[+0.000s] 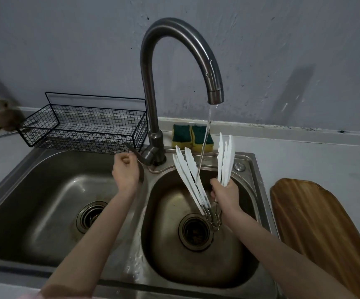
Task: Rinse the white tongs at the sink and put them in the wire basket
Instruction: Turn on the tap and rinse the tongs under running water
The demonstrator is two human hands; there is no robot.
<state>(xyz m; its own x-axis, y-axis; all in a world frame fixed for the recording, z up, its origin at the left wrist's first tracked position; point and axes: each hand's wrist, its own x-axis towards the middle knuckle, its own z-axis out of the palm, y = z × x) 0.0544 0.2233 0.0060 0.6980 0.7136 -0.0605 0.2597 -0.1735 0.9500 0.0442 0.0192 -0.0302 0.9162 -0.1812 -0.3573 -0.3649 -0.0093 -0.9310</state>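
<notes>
Right hand [223,190] grips white tongs [198,180] under faucet stream | left hand [124,171] fisted, empty, beside faucet handle [135,152]

The grey counter [304,156] holds a steel sink [254,169] in the middle. A wire basket [84,130] sits upper left, sponges [191,137] behind, a wooden board [317,223] right.

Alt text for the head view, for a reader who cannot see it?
The right hand holds several white tongs under the running faucet over the right sink basin. The left hand is on the faucet handle; the wire basket sits behind.
</notes>
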